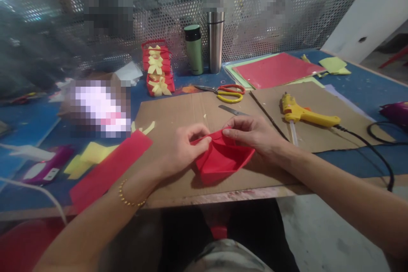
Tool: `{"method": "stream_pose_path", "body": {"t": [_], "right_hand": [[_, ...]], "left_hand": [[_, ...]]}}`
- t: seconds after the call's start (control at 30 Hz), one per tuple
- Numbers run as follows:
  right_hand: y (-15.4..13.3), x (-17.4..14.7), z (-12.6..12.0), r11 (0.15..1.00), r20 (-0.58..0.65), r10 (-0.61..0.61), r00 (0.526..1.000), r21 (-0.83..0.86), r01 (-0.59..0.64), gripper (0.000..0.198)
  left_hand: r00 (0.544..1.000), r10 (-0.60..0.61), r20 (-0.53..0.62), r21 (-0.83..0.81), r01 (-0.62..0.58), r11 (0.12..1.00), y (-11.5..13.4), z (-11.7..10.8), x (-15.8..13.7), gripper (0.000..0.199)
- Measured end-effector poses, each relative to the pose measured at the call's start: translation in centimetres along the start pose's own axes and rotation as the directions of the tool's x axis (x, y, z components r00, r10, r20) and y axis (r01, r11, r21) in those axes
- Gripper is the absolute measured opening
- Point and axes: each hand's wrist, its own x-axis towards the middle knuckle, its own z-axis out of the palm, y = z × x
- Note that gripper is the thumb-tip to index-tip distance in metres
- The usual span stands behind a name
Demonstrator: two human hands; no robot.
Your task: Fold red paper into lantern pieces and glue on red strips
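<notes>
Between both hands is a folded red paper box (223,159), its hollow side facing me, held just over the cardboard. My left hand (188,142) pinches its upper left edge between thumb and fingers. My right hand (248,131) grips the upper right edge the same way. Behind my right hand lies a flat metal blade or ruler (230,109), partly hidden by the fingers. Scissors (228,92) with red and yellow handles rest beyond it. A red paper strip (110,170) lies left of my left forearm.
On the right cardboard sheet (318,93) rests a yellow glue gun (306,112), its black cord trailing right. Red and yellow paper gift bags (157,68), a green tumbler (194,51) and a steel flask (216,42) stand behind. Yellow paper pieces (92,157) and a purple power strip (47,163) lie left.
</notes>
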Motion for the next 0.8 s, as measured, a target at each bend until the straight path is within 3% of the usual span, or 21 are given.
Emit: {"method": "stream_pose_path", "body": {"t": [0.17,0.47,0.8], "right_hand": [[0.07,-0.03,-0.17,0.999,0.029,-0.020,0.999,-0.030,0.021,0.042],[-0.09,-0.06,-0.13,0.993,0.023,0.052,0.998,0.100,-0.054,0.047],[0.23,-0.21,-0.14,0.997,0.001,-0.066,0.998,0.045,0.066,0.046]], "left_hand": [[1.000,-0.016,0.026,0.006,0.015,1.000,0.01,-0.09,-0.03,0.017],[1.000,-0.020,-0.013,-0.029,0.019,0.999,-0.23,0.06,-0.07,0.016],[0.999,-0.055,0.002,-0.111,0.055,0.992,0.25,0.17,0.01,0.015]]}}
